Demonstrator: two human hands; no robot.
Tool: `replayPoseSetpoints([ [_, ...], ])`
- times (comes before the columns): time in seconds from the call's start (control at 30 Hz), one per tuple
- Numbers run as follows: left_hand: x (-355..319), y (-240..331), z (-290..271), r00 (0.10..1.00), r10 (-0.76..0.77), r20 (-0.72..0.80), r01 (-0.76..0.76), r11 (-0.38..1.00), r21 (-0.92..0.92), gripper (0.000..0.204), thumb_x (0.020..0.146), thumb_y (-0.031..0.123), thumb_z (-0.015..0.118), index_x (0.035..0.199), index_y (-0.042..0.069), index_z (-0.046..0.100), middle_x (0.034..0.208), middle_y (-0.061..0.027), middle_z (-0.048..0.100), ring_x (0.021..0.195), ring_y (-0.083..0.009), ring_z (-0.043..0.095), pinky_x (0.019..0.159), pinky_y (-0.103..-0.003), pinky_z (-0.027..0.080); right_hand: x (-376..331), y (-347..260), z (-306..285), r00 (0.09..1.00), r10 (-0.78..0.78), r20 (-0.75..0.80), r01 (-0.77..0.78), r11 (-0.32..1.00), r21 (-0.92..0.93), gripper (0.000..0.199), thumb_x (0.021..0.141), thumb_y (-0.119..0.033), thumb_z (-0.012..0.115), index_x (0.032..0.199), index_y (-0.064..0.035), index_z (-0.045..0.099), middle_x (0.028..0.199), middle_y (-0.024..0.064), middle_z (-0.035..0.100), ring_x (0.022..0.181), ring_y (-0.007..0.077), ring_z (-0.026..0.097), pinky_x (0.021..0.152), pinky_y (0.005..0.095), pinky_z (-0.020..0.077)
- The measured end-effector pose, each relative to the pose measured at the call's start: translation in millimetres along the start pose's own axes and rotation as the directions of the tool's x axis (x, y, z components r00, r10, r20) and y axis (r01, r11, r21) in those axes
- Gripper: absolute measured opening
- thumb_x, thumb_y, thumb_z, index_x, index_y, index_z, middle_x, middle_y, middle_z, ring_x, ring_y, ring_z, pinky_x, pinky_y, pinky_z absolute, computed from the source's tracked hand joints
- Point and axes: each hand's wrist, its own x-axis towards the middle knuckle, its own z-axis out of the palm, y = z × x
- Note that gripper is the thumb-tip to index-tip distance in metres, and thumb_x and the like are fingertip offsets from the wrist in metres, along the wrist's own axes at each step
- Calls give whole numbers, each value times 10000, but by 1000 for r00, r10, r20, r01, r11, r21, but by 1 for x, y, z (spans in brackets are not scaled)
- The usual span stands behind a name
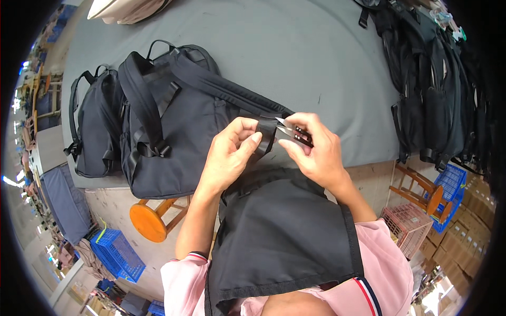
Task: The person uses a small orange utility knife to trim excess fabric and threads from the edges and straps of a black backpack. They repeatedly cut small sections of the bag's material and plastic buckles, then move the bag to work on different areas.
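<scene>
My left hand (pixel 227 154) pinches a black webbing strap (pixel 266 136) between thumb and fingers near the table's front edge. In my right hand (pixel 319 151) is a pair of thread snips (pixel 297 135), the two pointed blades apart and their tips at the strap. Just left of my hands lies a black backpack (pixel 174 124) with its padded shoulder straps facing up. One padded shoulder strap (pixel 226 89) stretches from its top toward the webbing; where the two meet is partly hidden by my fingers.
Another black backpack (pixel 97 131) lies further left on the grey-covered table (pixel 316 52). Several black bags (pixel 429 89) are heaped at the right edge. A wooden stool (pixel 148 220), blue crates (pixel 118 255) and a pink crate (pixel 406 227) stand below. Black cloth (pixel 284 231) covers my front.
</scene>
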Motion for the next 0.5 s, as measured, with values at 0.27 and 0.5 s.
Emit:
replayPoseSetpoints([
  [0.27,-1,3,4,992,25,125,-9,991,-133,210,855,49,578,1054,-8,542,966,-67,622,901,-118,591,819,-267,467,-6,4,-11,959,-283,-30,263,920,-290,311,669,-66,720,948,-70,583,825,50,544,611,217,576,536,326,453],
  [0.5,-3,4,9,996,55,68,-55,998,0,216,822,31,614,1026,-2,551,935,-63,624,879,-118,589,828,-257,455,-6,0,-8,934,-356,-19,322,867,-380,321,639,-85,743,924,-58,596,781,38,522,573,188,551,509,310,438],
])
